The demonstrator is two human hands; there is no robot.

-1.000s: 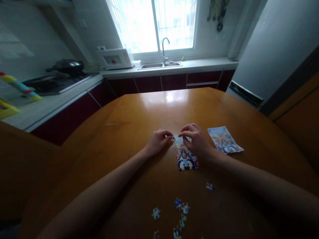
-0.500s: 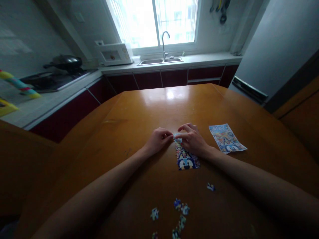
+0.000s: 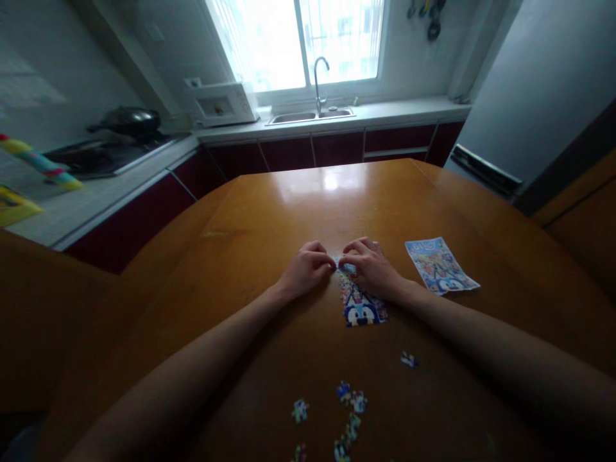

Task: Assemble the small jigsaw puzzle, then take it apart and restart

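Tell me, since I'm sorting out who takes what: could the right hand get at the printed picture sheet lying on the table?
Probably yes. The picture sheet lies flat just right of the right hand, with bare table between them and nothing on top.

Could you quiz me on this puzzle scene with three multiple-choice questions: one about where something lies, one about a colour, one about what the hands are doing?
1. Where does the printed picture sheet lie?
A. to the right of the assembled puzzle strip
B. beside the sink
C. under the loose pieces

2. What colour is the table?
A. white
B. orange-brown wood
C. black

3. What are the left hand and right hand doing?
A. resting far apart at the table's edges
B. lifting the sheet
C. meeting, fingers curled, at the strip's far end

Answers: 1 A, the sheet sits on the table right of the strip. 2 B, the glossy top is orange-brown. 3 C, both sets of fingertips come together over the strip's top.
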